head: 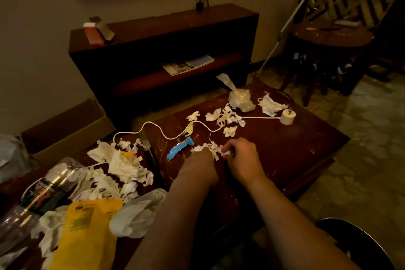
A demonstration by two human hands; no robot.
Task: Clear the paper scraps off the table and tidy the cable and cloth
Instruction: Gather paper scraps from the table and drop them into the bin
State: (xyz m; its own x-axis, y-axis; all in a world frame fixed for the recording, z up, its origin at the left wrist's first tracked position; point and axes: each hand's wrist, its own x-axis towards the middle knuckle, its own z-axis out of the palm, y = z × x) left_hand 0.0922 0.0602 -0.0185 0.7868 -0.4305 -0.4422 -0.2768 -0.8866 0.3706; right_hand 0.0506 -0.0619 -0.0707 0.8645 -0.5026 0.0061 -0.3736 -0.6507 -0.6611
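Dark, scratched wood fills the middle of your view: a low table (295, 149) in a dim room, with a dark shelf unit (164, 35) against the wall behind it and a cardboard box (65, 133) on the floor to the left.

Both your hands are on the table near its front middle. Your right hand (243, 160) has its fingers (232, 146) curled in, pinching a small wad of the paper scraps (210, 149), which lie in a ragged strip just ahead of your knuckles. Your left hand (198, 166) sits just beside it, back up, with its fingertips hidden at the left end of that same strip. You cannot tell whether those fingers are clamped on paper or only resting on it.

More scraps lie farther back, in a loose cluster (228, 116) near the far side of the table, well apart from your fingers. The white cable (168, 137) snakes across the table beyond your hands, touching neither. It passes under that cluster and ends at a round white plug (287, 117) on the right.

A blue wrapper (179, 149) lies just left of your left hand. Behind the cluster stand a knotted clear plastic bag (241, 98) and a face mask (271, 105).

At the left are a heap of crumpled paper (122, 166), a plastic bottle (43, 193), a yellow bag (87, 232) and a pale bundle (135, 215). You cannot tell whether the bundle is cloth or plastic.
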